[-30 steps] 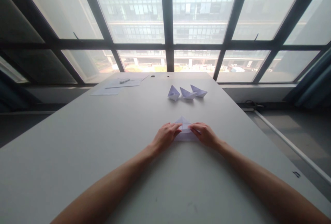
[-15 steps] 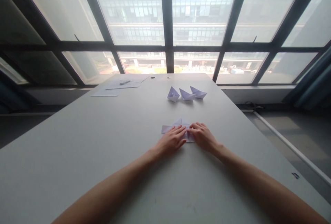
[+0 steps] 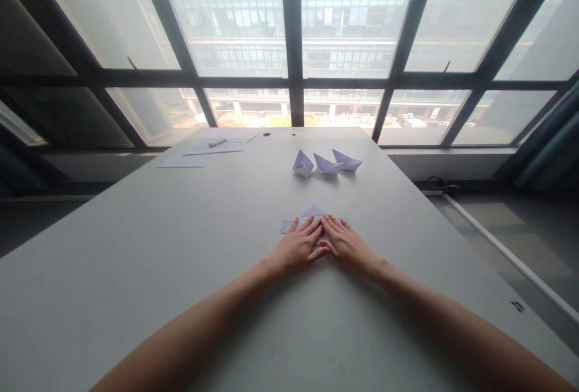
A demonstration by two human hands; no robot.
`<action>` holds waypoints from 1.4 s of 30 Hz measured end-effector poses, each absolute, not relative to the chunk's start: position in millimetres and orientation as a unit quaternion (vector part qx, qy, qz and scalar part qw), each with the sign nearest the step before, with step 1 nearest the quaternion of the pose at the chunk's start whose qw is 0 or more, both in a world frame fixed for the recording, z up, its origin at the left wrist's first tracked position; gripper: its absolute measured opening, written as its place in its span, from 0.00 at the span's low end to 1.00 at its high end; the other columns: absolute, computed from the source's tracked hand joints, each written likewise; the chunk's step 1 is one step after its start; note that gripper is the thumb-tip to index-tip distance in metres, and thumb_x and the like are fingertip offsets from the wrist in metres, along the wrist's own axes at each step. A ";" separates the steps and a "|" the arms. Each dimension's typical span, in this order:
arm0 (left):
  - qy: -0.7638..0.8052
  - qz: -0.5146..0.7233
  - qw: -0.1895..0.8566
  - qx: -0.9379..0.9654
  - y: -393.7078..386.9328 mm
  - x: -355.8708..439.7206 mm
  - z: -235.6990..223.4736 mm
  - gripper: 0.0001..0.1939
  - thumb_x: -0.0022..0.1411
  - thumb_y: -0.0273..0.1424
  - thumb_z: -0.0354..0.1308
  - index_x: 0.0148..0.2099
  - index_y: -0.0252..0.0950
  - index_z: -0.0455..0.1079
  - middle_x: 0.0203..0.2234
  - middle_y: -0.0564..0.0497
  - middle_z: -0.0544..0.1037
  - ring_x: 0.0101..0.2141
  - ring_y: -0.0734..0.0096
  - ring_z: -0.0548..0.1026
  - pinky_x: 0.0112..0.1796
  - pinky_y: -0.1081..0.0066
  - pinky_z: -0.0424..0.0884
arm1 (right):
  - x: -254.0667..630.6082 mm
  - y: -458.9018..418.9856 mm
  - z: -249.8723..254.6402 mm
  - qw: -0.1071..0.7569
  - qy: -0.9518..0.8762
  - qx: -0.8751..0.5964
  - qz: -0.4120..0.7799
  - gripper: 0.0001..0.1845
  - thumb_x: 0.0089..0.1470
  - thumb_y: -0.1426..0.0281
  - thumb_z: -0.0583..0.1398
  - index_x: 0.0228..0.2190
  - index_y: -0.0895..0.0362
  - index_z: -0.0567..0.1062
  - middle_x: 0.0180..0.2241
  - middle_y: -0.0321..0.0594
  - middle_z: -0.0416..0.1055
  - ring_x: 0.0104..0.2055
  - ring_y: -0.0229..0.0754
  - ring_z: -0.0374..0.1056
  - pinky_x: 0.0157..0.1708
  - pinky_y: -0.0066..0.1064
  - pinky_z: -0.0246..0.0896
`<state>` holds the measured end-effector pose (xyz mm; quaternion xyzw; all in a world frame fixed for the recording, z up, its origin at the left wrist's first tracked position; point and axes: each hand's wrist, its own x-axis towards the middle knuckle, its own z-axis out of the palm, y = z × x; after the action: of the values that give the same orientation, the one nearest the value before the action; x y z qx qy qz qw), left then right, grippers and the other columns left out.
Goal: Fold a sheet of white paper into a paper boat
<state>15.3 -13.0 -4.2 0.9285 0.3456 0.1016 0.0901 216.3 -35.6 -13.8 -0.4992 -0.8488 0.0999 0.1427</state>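
A partly folded sheet of white paper (image 3: 315,208) lies on the table, its peak pointing away from me and a narrow strip showing at its left. My left hand (image 3: 299,243) rests flat on the paper's left part with fingers stretched out. Over the right part lies my right hand (image 3: 347,245), flat as well, its fingertips meeting those of the left near the middle. The thumbs come close together below. Both hands hide most of the paper's lower half. Beyond it stand three folded paper boats, the left one (image 3: 303,164), the middle one (image 3: 327,164) and the right one (image 3: 347,161).
The white table (image 3: 181,229) stretches toward large windows (image 3: 341,18). At its far left lie several sheets of paper (image 3: 183,161) with a small whitish object (image 3: 218,142) on top. A small dark mark (image 3: 517,306) is near the right edge. Blue curtains (image 3: 543,145) hang at right.
My right hand has gone from curled fingers at the paper's right side to lying flat on it. My left fingers have spread a little. The paper boats stay put.
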 end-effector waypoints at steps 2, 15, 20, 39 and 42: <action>0.350 0.102 0.089 0.927 -12.3 14.8 -5.9 0.37 0.71 0.52 0.38 0.73 0.40 0.39 0.69 0.45 0.50 0.68 0.56 0.47 0.66 0.49 0.42 | 215.9 -35.5 -13.6 0.147 -0.845 -0.504 0.100 0.35 0.66 0.57 0.49 0.67 0.64 0.53 0.68 0.53 0.46 0.71 0.50 0.41 0.68 0.47 0.40; 0.363 0.107 0.076 0.922 -9.0 13.6 -11.4 0.34 0.71 0.51 0.39 0.72 0.41 0.44 0.68 0.46 0.53 0.68 0.56 0.49 0.66 0.51 0.45 | 215.3 -34.4 -17.0 0.138 -0.831 -0.531 0.086 0.35 0.66 0.56 0.48 0.67 0.61 0.53 0.69 0.52 0.46 0.71 0.50 0.40 0.68 0.48 0.36; 0.364 0.109 0.079 0.922 -9.2 14.2 -9.5 0.34 0.71 0.51 0.39 0.72 0.41 0.45 0.68 0.45 0.53 0.68 0.56 0.49 0.66 0.50 0.46 | 215.9 -33.9 -15.2 0.131 -0.831 -0.533 0.092 0.36 0.66 0.55 0.48 0.67 0.63 0.53 0.69 0.52 0.45 0.71 0.50 0.40 0.68 0.48 0.36; 0.365 0.116 0.088 0.920 -8.3 14.2 -10.2 0.33 0.72 0.50 0.40 0.72 0.41 0.46 0.68 0.46 0.54 0.68 0.56 0.50 0.66 0.51 0.46 | 216.4 -33.8 -15.5 0.147 -0.827 -0.534 0.097 0.35 0.64 0.58 0.51 0.67 0.62 0.54 0.69 0.49 0.47 0.71 0.49 0.42 0.68 0.46 0.37; 0.366 0.115 0.091 0.919 -9.0 14.4 -9.6 0.33 0.72 0.50 0.39 0.72 0.41 0.46 0.68 0.46 0.54 0.68 0.56 0.50 0.65 0.50 0.46 | 216.5 -34.3 -15.4 0.147 -0.827 -0.534 0.099 0.35 0.65 0.58 0.51 0.67 0.62 0.54 0.69 0.48 0.47 0.71 0.49 0.42 0.68 0.46 0.37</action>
<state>14.4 -9.0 -9.6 0.9191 0.3659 0.1148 0.0906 216.5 -34.3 -15.4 -0.5339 -0.8267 0.0995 0.1471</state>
